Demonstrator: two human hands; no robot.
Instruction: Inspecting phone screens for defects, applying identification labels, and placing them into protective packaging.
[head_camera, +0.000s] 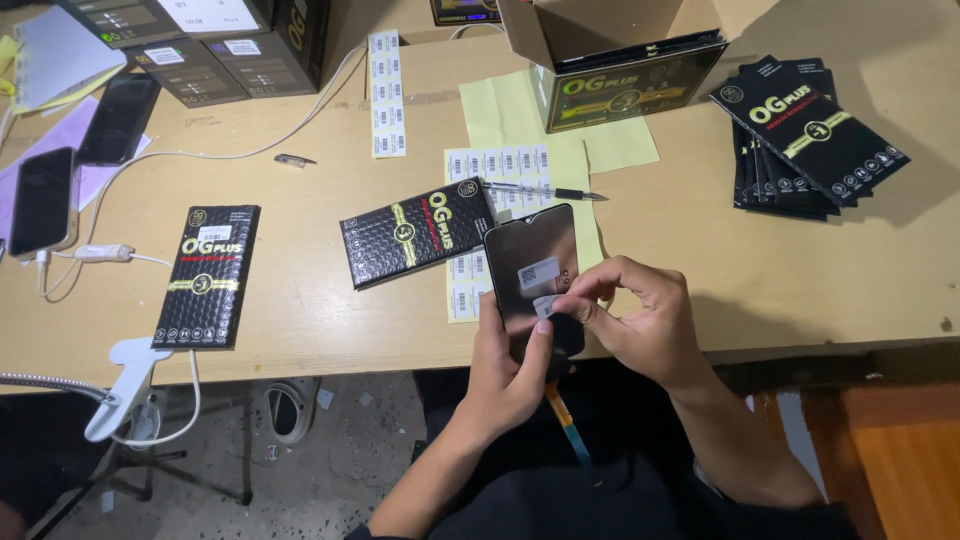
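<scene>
We hold the screen (533, 275) upright in our left hand (505, 375), above the table (300, 320) edge. Our right hand (640, 320) pinches a small sticker (545, 305) against its face.

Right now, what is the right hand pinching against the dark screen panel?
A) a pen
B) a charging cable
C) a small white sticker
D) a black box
C: the right hand pinches a small white sticker at the dark screen panel, which the left hand holds; the pen lies untouched on the table.
</scene>
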